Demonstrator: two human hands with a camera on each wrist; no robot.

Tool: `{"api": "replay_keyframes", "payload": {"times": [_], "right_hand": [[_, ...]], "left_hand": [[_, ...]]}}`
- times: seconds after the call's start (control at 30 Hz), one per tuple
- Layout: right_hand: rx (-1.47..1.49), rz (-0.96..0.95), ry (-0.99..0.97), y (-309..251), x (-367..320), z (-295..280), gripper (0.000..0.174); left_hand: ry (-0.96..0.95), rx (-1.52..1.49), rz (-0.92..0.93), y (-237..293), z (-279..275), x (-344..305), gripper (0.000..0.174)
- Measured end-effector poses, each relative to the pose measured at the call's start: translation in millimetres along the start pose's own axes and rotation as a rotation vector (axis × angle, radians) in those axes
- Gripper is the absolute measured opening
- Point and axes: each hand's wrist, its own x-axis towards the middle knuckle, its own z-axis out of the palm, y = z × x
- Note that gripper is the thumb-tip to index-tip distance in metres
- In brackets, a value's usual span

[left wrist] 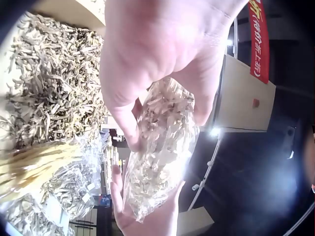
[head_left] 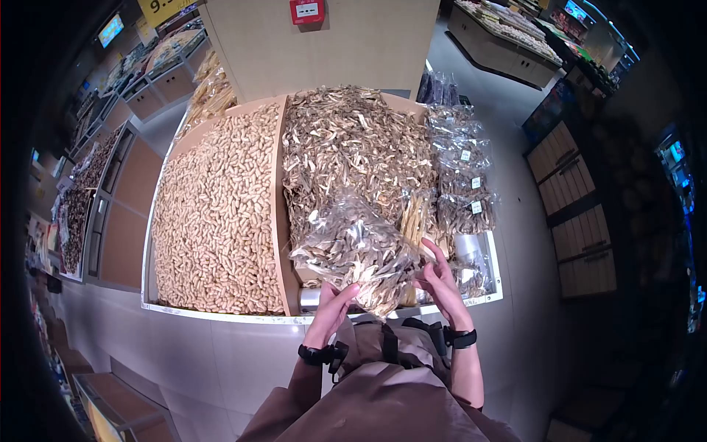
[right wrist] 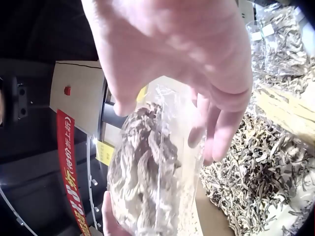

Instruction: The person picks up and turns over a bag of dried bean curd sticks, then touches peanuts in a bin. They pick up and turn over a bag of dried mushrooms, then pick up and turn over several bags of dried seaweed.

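Note:
A clear plastic bag of dried mushrooms [head_left: 353,254] is held up in front of the body, over the near edge of the display bin. My left hand [head_left: 333,315] grips its left end, thumb on the near face; in the left wrist view the thumb and fingers straddle the bag. At the other end is my right hand [head_left: 445,291], its thumb and fingers on either side of the plastic in the right wrist view, with the index finger fairly straight. Pale and brown mushroom slices [right wrist: 142,172] show through the film. Behind the bag lies a heap of loose dried mushrooms [head_left: 353,140].
Left of a wooden divider [head_left: 278,177] is a heap of peanuts [head_left: 221,214]. Long yellow sticks [head_left: 417,221] lie near the right hand. Labelled bags of dried goods [head_left: 460,162] line the bin's right side. A white rim [head_left: 221,315] edges the front; a panel [head_left: 324,55] stands behind.

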Motion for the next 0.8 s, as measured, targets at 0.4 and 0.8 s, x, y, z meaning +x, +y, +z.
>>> {"api": "replay_keyframes", "payload": {"times": [0.4, 0.8], "right_hand": [[-0.224, 0.02, 0.246, 0.0, 3.4, 13.7, 0.093], [-0.1, -0.07, 0.092, 6.1, 15.2, 39.9, 0.095]], "left_hand": [[-0.018, -0.234, 0.092, -11.0, -14.7, 4.0, 0.023], [0.195, -0.086, 0.151, -4.6, -26.2, -12.1, 0.036]]}}
